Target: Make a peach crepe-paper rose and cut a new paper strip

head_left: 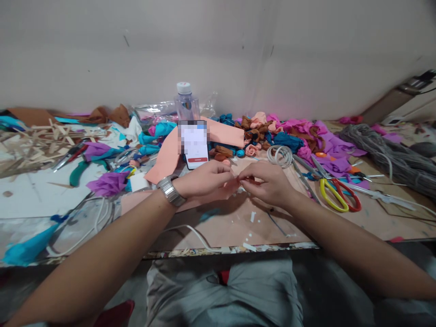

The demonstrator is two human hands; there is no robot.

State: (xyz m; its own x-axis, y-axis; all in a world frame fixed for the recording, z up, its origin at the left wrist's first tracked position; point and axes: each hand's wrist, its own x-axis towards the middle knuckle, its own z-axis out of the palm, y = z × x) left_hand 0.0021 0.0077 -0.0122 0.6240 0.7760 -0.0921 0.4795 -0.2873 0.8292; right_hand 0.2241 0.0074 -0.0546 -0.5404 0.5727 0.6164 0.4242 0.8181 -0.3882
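Both hands are meeting near the table's front edge, and the grip is a close one: the left hand (211,178) is pressing its fingertips on the peach paper (207,200), and the right hand (267,182) is pinching the same paper between thumb and forefinger. The paper is spreading leftward beneath the left hand, while a metal watch (171,190) is circling the left wrist.

Just below, small white scraps (252,217) are dotting the brown tabletop (235,229). Beyond the hands, a phone (194,147) is leaning upright, screen toward the person, with a capped bottle (186,104) standing right behind it.

Over to the right, a clear coil (279,156) is lying near the right hand, scissors (323,195) are showing yellow and red handles, and a grey bundle of strands (384,159) is stretching farther out. Crumpled paper pieces (289,141) are piling along the back in pink, purple, brown and blue.

Across on the left, a purple paper flower (107,183) is sitting near green-handled pliers (79,172), and thin wooden sticks (37,141) are heaping up beyond.
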